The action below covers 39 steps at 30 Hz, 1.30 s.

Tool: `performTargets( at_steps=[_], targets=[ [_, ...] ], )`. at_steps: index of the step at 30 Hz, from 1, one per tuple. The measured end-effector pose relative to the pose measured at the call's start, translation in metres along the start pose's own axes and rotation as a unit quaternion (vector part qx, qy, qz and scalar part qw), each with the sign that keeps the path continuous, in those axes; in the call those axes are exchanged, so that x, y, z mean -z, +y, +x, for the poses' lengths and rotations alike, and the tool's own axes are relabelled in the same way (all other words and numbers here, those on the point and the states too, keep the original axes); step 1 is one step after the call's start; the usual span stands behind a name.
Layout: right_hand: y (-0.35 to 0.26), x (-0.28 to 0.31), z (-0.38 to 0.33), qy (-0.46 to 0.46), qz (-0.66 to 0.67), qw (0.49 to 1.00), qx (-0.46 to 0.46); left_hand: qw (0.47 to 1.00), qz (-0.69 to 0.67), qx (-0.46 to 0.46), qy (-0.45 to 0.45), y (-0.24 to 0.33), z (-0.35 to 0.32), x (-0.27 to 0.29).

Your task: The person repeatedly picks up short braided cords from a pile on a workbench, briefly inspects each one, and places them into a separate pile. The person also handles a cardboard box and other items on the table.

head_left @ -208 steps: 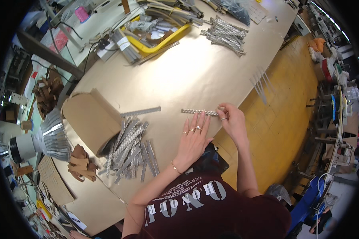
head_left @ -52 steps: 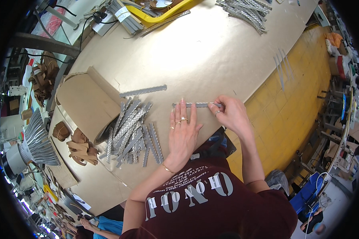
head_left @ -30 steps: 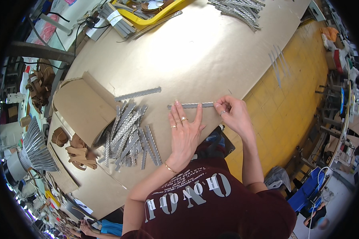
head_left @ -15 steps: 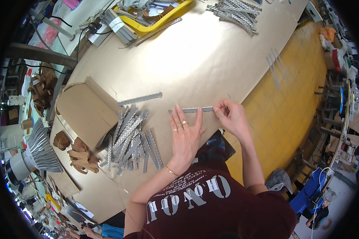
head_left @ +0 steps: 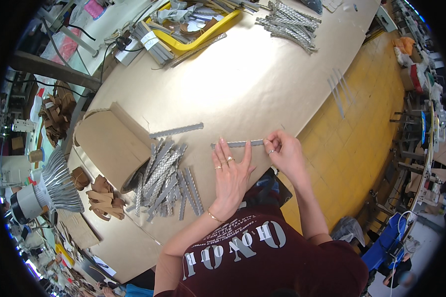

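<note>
Pinching the right end of a grey scallop-edged strip [head_left: 238,144], the right hand [head_left: 288,153] is closing thumb and forefinger on it, the other fingers curling inward. The left hand [head_left: 231,180] is lying palm down, its fingers spreading open and pressing across the strip's left portion, gripping nothing. The strip is resting flat on the desk [head_left: 262,99], directly ahead of the person. Good handling is probably depending on even pressure from the flat fingers and a light pinch, since twisting the end could be skewing the edges.

Just left of the work, a loose grey strip [head_left: 176,130] is lying alone, showing a smooth matt face and a wavy silvery border. Nearer the body, a heap of strips [head_left: 166,178] is mixing dull grey faces with shiny braided ones. An arched cardboard container [head_left: 111,146] is standing against the heap, beside crumpled brown scraps [head_left: 105,199]. Farther out, a glossy yellow tray [head_left: 184,46] is holding assorted strips, and a coarsely plaited silvery bundle [head_left: 288,27] is lying to its right.
</note>
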State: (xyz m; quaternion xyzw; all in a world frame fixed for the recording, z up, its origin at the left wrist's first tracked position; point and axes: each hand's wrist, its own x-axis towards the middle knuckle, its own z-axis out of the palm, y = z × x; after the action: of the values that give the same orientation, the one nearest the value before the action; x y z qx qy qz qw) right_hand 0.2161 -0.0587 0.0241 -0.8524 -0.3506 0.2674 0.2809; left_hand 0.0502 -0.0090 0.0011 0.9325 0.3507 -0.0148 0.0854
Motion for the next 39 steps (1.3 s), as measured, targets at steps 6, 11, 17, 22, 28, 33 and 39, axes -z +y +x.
performTargets(
  at_steps=[6, 11, 17, 22, 28, 33, 39],
  targets=[
    [0.012, -0.035, -0.037, 0.089, -0.189, 0.952, 0.223, 1.0, 0.006, -0.001, 0.002, -0.002, -0.001, -0.003],
    [0.025, -0.049, -0.051, 0.002, -0.16, 0.961, 0.224, 1.0, 0.001, -0.001, 0.007, -0.005, -0.003, -0.002],
    [0.025, -0.054, -0.053, 0.057, -0.182, 0.959, 0.208, 0.997, -0.066, 0.025, 0.012, -0.035, -0.011, 0.008],
    [0.019, -0.052, -0.052, 0.11, -0.218, 0.946, 0.215, 0.997, -0.052, 0.042, 0.032, -0.054, -0.016, 0.008],
    [0.005, -0.038, -0.03, 0.154, -0.196, 0.929, 0.273, 0.993, -0.077, 0.063, 0.057, -0.046, -0.031, 0.011],
    [-0.014, -0.034, -0.015, 0.063, -0.143, 0.955, 0.253, 0.986, -0.128, 0.03, 0.102, -0.039, -0.065, 0.007],
    [-0.043, -0.027, 0.001, -0.037, -0.025, 0.978, 0.202, 0.979, -0.122, 0.066, 0.149, -0.043, -0.104, -0.001]
  ],
)
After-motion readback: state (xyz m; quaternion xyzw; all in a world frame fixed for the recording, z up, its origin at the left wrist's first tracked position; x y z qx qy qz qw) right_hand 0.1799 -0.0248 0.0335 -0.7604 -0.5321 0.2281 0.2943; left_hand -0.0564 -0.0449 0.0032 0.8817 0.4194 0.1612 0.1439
